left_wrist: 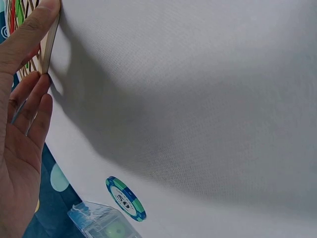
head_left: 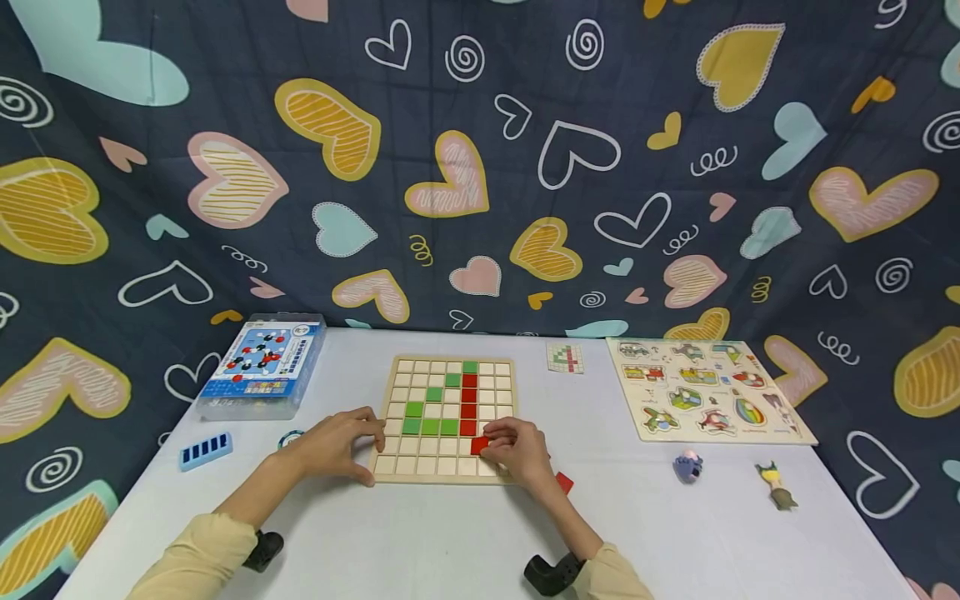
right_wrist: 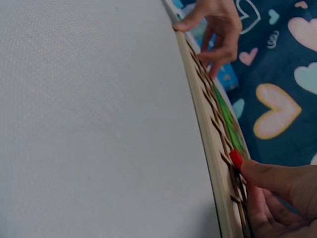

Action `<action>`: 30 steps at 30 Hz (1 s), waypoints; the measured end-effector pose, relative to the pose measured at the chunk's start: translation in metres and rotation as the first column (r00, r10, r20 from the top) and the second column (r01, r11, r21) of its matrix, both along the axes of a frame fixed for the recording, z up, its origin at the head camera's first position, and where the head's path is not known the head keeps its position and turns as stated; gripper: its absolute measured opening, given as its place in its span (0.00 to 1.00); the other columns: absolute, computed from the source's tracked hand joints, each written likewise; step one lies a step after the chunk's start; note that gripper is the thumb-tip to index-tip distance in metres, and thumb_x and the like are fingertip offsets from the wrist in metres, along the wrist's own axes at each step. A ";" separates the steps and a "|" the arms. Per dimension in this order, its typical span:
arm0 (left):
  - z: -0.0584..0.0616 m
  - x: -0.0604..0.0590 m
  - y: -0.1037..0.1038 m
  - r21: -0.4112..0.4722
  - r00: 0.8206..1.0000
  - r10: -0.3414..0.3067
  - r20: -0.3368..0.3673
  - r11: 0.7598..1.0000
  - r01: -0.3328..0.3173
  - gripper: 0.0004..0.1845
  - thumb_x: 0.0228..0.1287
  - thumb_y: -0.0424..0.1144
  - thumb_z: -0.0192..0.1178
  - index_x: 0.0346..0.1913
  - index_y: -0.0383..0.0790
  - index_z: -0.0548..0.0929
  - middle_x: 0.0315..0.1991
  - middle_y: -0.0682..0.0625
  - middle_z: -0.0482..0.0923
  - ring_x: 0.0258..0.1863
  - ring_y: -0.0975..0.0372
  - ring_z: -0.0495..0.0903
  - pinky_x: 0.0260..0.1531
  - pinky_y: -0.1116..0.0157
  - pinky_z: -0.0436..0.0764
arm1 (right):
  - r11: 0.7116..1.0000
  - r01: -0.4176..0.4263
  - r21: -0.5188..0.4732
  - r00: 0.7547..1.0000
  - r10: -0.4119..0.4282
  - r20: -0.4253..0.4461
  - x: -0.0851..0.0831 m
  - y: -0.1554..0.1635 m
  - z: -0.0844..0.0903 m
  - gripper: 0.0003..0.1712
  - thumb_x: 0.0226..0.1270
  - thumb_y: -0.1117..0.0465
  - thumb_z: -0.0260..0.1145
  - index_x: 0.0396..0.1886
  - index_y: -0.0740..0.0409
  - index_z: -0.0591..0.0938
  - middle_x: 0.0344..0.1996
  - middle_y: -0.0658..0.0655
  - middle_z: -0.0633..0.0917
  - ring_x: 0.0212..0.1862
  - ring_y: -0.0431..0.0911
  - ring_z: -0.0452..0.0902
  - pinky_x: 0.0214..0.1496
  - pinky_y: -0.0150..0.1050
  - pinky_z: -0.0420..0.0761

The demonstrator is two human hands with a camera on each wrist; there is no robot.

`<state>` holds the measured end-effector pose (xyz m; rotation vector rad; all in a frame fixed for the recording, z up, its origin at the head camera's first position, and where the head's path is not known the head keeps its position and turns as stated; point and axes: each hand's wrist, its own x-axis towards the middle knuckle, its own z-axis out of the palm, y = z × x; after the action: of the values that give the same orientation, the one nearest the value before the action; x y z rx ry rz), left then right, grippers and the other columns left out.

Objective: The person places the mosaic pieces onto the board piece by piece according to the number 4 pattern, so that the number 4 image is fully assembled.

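A square wooden grid board (head_left: 450,478) lies on the white table. Green tiles (head_left: 430,427) form a stepped shape on it, beside a vertical column of red tiles (head_left: 468,408). My left hand (head_left: 337,446) grips the board's near left corner, thumb at the near edge and fingers along the left side. Between thumb and fingers, my right hand (head_left: 519,452) pinches a red tile (head_left: 477,447) just below the red column. Whether that tile fully sits in its cell I cannot tell. Another red tile (head_left: 564,482) lies on the table, partly behind my right wrist.
A small pattern card (head_left: 565,358) lies beyond the board, with a picture puzzle board (head_left: 705,392) at right. Two small figurines (head_left: 687,467) lie nearer. At left are a boxed molecule set (head_left: 262,367), a blue slotted block (head_left: 206,451) and a poker chip (left_wrist: 125,198).
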<state>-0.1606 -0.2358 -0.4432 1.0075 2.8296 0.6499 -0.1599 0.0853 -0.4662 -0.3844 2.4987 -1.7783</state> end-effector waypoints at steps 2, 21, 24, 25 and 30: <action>0.000 0.000 0.000 -0.001 1.000 0.001 0.004 1.000 -0.001 0.20 0.36 0.54 0.77 0.34 0.54 0.80 0.46 0.52 0.77 0.48 0.50 0.78 0.48 0.49 0.78 | 1.000 -0.001 -0.005 1.000 0.001 -0.001 0.000 -0.002 -0.001 0.16 0.47 0.76 0.73 0.38 0.71 0.83 0.32 0.63 0.86 0.32 0.49 0.83 0.34 0.29 0.83; 0.003 0.001 0.002 -0.005 1.000 0.011 0.023 1.000 -0.011 0.20 0.37 0.54 0.77 0.34 0.54 0.80 0.46 0.52 0.77 0.50 0.49 0.78 0.48 0.49 0.78 | 1.000 -0.028 -0.012 0.999 0.028 0.015 -0.003 -0.007 -0.001 0.16 0.49 0.77 0.72 0.41 0.72 0.82 0.35 0.66 0.86 0.34 0.53 0.85 0.35 0.31 0.84; 0.003 0.001 0.002 -0.008 1.000 0.008 0.020 1.000 -0.008 0.21 0.37 0.53 0.77 0.34 0.53 0.80 0.46 0.50 0.77 0.50 0.48 0.78 0.48 0.49 0.78 | 0.998 -0.040 -0.041 0.999 0.041 0.024 -0.003 -0.006 -0.002 0.16 0.50 0.78 0.71 0.41 0.73 0.82 0.36 0.67 0.86 0.35 0.55 0.85 0.37 0.33 0.84; 0.003 0.001 0.002 -0.010 1.000 0.008 0.019 1.000 -0.008 0.21 0.37 0.53 0.77 0.34 0.53 0.80 0.46 0.51 0.77 0.50 0.49 0.78 0.48 0.49 0.78 | 0.998 -0.046 -0.050 0.999 0.047 0.026 -0.003 -0.006 -0.002 0.16 0.50 0.78 0.71 0.41 0.74 0.81 0.36 0.67 0.86 0.36 0.55 0.85 0.37 0.33 0.84; 0.002 0.000 0.001 -0.014 1.000 0.004 0.013 1.000 -0.004 0.21 0.36 0.53 0.77 0.33 0.53 0.80 0.46 0.50 0.77 0.49 0.50 0.79 0.47 0.50 0.79 | 0.995 -0.064 -0.073 0.998 0.066 0.025 -0.002 -0.007 -0.002 0.16 0.51 0.77 0.70 0.42 0.75 0.80 0.36 0.69 0.85 0.37 0.57 0.85 0.37 0.32 0.84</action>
<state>-0.1608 -0.2345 -0.4409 0.9921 2.8215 0.6336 -0.1618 0.0784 -0.4680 -0.4368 2.3809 -1.8398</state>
